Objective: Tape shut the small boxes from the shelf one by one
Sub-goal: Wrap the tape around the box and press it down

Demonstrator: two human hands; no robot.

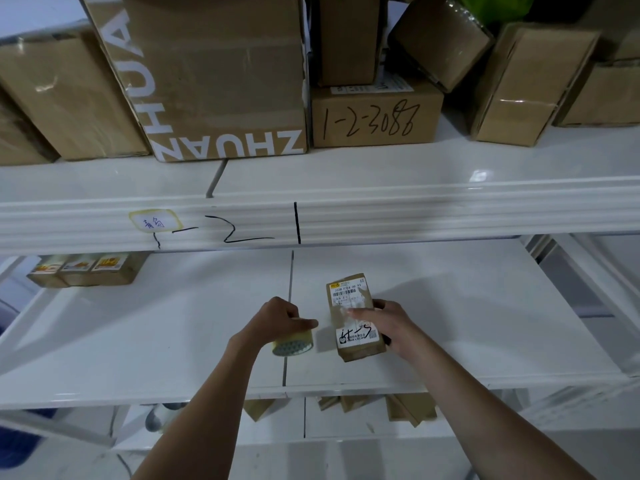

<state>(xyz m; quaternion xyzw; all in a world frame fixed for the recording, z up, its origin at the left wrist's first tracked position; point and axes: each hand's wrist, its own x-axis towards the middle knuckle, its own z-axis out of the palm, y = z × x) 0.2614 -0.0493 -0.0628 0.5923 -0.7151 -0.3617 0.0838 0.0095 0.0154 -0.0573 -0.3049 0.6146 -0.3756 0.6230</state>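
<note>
Both hands at the middle shelf point(467, 341).
Left hand point(277, 322) grips tape roll point(292, 344); right hand point(384, 325) holds small box point(356, 327), thumb on top.

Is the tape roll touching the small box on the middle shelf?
Apart. The head view shows a strip of bare white shelf between the tape roll, held by the left hand, and the small box, held by the right hand.

Both hands point(332, 323) forward (fingers curled)
</note>
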